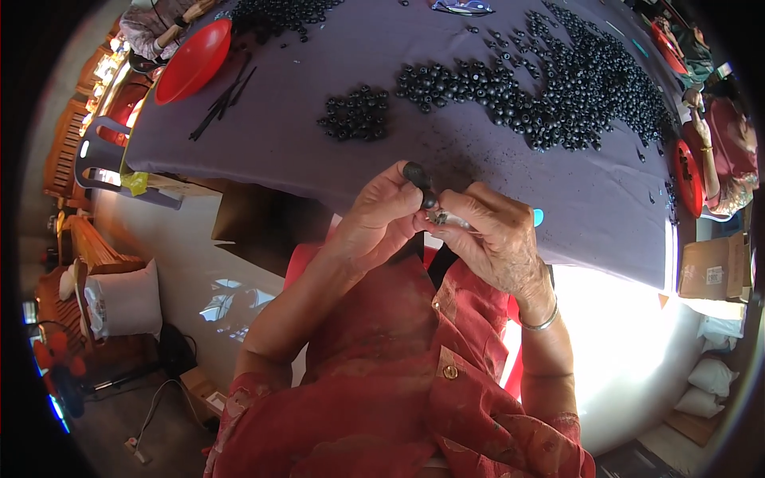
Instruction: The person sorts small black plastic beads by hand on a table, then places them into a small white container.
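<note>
Left hand (378, 213) pinches a black bead (429, 200); right hand (504, 239) pinches a small object (437, 216), partly hidden, just beside it, both near the front edge of the worktop (267, 135), bead piles (550, 103) lying beyond.

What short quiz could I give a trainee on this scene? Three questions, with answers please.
1. True or false: the right hand has a bangle at its wrist.
2. On which side of the large heap does the small pile lie: A, the left; B, the right?
3. Fill in: the piece at the fingertips of the left hand is ____ in colour.

Key: 1, true; 2, A; 3, black.
</note>
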Demonstrator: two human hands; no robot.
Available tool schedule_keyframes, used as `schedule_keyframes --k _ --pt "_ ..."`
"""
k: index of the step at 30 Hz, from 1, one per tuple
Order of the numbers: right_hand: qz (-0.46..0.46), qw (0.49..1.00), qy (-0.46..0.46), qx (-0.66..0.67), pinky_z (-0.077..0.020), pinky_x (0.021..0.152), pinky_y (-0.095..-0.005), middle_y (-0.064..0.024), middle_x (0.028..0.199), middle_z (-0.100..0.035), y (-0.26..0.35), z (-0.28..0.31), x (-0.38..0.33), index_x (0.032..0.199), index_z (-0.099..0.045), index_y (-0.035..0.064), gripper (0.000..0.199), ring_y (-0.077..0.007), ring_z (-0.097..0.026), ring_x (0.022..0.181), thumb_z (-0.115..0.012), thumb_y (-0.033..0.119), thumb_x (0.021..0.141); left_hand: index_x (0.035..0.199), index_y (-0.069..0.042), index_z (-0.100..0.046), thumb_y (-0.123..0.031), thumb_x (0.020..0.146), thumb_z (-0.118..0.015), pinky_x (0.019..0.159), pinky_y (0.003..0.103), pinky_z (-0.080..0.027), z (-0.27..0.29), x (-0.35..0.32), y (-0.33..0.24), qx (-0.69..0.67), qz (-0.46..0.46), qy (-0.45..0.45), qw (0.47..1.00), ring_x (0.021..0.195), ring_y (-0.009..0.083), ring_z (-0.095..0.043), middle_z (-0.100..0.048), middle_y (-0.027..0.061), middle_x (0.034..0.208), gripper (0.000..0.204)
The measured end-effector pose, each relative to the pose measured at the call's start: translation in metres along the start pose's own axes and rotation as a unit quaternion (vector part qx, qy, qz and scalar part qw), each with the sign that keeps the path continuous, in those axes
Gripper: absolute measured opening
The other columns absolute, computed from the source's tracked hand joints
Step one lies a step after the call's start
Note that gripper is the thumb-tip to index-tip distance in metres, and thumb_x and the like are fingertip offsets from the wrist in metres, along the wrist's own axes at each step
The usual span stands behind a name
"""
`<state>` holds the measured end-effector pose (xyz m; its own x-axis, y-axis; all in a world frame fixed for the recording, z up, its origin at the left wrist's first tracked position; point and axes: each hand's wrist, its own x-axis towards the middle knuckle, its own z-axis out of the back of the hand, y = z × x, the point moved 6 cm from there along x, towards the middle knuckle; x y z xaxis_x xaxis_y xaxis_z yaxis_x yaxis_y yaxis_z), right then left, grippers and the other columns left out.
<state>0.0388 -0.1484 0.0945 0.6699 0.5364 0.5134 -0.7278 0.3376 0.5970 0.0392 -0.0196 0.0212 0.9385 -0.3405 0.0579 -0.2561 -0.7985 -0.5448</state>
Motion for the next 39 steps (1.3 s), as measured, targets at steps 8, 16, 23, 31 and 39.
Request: schedule_keyframes --k 8,16,23,31,39 --pt "-0.007 1.0 -0.003 -0.019 -0.0446 0.048 -0.0297 -0.0066 0.07 -0.059 -0.003 -0.001 0.0 0.097 -0.066 0.0035 0.025 -0.0181 -0.056 0.054 -0.074 0.016 0.077 0.1 -0.009 -0.054 -0.012 0.09 -0.061 0.073 0.025 -0.047 -0.001 0.0 0.0 0.015 0.009 -0.006 1.0 0.082 0.0103 -0.057 -0.06 0.0015 0.089 0.012" --pt "-0.024 1.0 -0.003 -0.016 -0.0464 0.05 -0.0281 -0.0073 0.072 -0.06 -0.007 0.0 -0.004 0.098 -0.065 0.0027 0.024 -0.0188 -0.057 0.056 -0.072 0.016 0.079 0.103 -0.008 -0.05 -0.009 0.093 -0.054 0.075 0.03 -0.051 0.005 0.001 0.005 0.014 0.01 0.004 1.0 0.08 0.0114 -0.059 -0.059 0.0037 0.094 0.01" --pt "-0.122 0.987 -0.014 0.104 -0.0505 0.067 -0.0279 -0.0108 0.082 -0.066 -0.025 0.0 0.0 0.101 -0.065 -0.0001 0.018 -0.0179 -0.063 0.072 -0.065 0.01 0.086 0.101 -0.008 -0.052 -0.015 0.088 -0.064 0.072 0.032 -0.055 -0.006 -0.002 0.019 0.031 0.053 -0.03 0.998 0.074 0.012 -0.055 -0.055 0.0009 0.084 0.019" --pt "-0.167 0.977 0.008 0.135 -0.0466 0.066 -0.024 -0.0055 0.083 -0.062 -0.022 0.001 0.0 0.094 -0.064 0.0005 0.013 -0.0096 -0.056 0.071 -0.068 0.009 0.084 0.099 -0.01 -0.053 -0.015 0.089 -0.064 0.07 0.031 -0.053 0.0 0.0 0.014 0.012 0.042 -0.014 0.999 0.074 0.0105 -0.054 -0.057 0.0002 0.083 0.016" --pt "-0.134 0.989 -0.057 0.036 -0.0418 0.056 -0.0265 -0.0062 0.064 -0.053 -0.029 0.005 -0.004 0.079 -0.062 -0.0001 0.008 -0.0124 -0.052 0.059 -0.068 0.005 0.081 0.104 -0.005 -0.052 -0.007 0.087 -0.063 0.067 0.029 -0.054 0.014 -0.001 0.009 0.142 0.06 -0.054 0.986 0.072 0.0122 -0.061 -0.06 0.005 0.083 0.02"
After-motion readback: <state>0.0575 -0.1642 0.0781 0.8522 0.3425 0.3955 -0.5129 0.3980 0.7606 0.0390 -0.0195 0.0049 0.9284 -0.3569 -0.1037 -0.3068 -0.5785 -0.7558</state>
